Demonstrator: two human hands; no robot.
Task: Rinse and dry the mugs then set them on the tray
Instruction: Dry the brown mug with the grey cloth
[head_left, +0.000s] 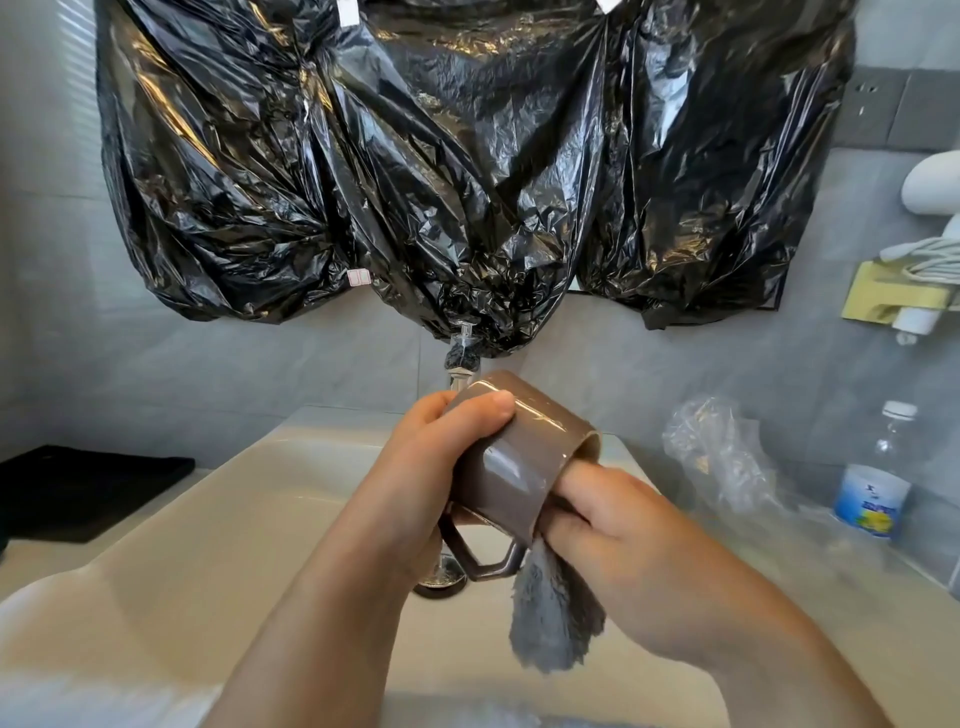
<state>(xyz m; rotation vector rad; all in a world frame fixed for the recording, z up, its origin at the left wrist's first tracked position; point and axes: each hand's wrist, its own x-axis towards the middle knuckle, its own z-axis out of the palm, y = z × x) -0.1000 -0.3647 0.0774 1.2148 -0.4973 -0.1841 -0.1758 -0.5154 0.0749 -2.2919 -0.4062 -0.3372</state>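
A glossy brown mug (519, 457) lies on its side above the white sink (218, 525), mouth to the right and angular handle pointing down. My left hand (431, 467) grips its base end, thumb across the top. My right hand (618, 530) has fingers pushed into the mug's mouth, holding a grey cloth (556, 618) whose loose end hangs below. A black tray (88, 488) sits on the counter at the left.
Black plastic bags (415, 171) cover the wall above the sink and hide most of the faucet. A water bottle (878, 478) and crumpled clear plastic (722, 452) stand on the right counter. The drain (441, 579) lies below the mug.
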